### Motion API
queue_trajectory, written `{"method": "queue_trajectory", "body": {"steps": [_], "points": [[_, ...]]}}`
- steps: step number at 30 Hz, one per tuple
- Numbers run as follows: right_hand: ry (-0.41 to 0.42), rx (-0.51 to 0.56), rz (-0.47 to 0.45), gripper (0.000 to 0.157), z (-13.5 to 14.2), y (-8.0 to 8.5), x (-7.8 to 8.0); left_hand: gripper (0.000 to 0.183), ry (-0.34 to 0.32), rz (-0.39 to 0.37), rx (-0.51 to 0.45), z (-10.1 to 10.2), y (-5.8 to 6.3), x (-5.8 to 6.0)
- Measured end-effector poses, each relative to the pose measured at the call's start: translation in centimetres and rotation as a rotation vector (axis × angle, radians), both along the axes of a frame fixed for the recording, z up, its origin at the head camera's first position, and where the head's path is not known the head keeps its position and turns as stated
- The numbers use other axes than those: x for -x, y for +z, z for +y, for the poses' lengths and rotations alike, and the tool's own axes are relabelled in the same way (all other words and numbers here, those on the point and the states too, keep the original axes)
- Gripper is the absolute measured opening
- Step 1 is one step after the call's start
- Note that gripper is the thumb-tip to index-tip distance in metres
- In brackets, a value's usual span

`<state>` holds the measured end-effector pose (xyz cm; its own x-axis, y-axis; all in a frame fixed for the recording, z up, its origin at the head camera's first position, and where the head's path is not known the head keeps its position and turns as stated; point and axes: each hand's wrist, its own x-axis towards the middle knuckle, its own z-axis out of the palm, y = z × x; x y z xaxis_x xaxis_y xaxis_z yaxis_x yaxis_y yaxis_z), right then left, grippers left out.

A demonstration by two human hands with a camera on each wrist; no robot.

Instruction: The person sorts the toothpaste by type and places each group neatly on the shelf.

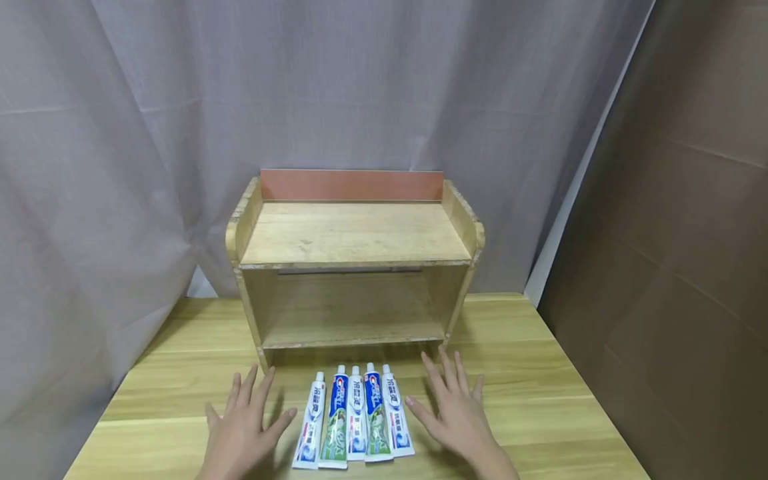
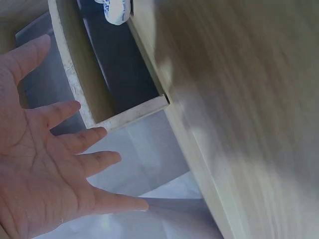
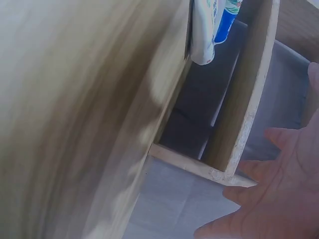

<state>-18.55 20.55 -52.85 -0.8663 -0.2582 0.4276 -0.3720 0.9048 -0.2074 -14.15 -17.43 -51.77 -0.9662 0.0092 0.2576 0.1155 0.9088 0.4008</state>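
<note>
Grey curtain [image 1: 360,87] hangs behind the wooden counter [image 1: 540,400] | on my remote feed, a two-tier shelf [image 1: 357,233] stands at the back | five toothpaste tubes [image 1: 357,420] lie side by side before it, caps [image 1: 342,369] shelfward | I see my left grip [image 1: 240,430], fingers spread apart, left of the tubes | my right grip [image 1: 461,420], likewise spread, beside them on the right

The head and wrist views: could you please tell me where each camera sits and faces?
Head: on the head, facing forward and down at the shelf, tubes and table; left hand and right hand show.
Left wrist: on that wrist, facing past the left hand toward shelf and table.
Right wrist: on that wrist, facing past the right hand toward both.
Wrist views share shelf, table, partial tubes.
</note>
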Motion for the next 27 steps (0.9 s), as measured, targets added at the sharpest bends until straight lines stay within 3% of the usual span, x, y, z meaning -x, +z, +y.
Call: {"method": "queue_trajectory", "body": {"steps": [17, 24, 27], "points": [[0.018, 0.071, 0.019, 0.071, 0.4, 0.2, 0.5, 0.073, 0.059, -0.018, -0.069, -0.5, 0.8, 0.4], [0.051, 0.229, -0.058, 0.047, 0.5, 0.6, 0.7, 0.060, 0.079, 0.138, -0.121, -1.0, 1.0, 1.1], [0.048, 0.271, -0.095, 0.037, 0.5, 0.7, 0.6, 0.057, 0.077, 0.165, -0.155, -1.1, 1.0, 1.2]]}}
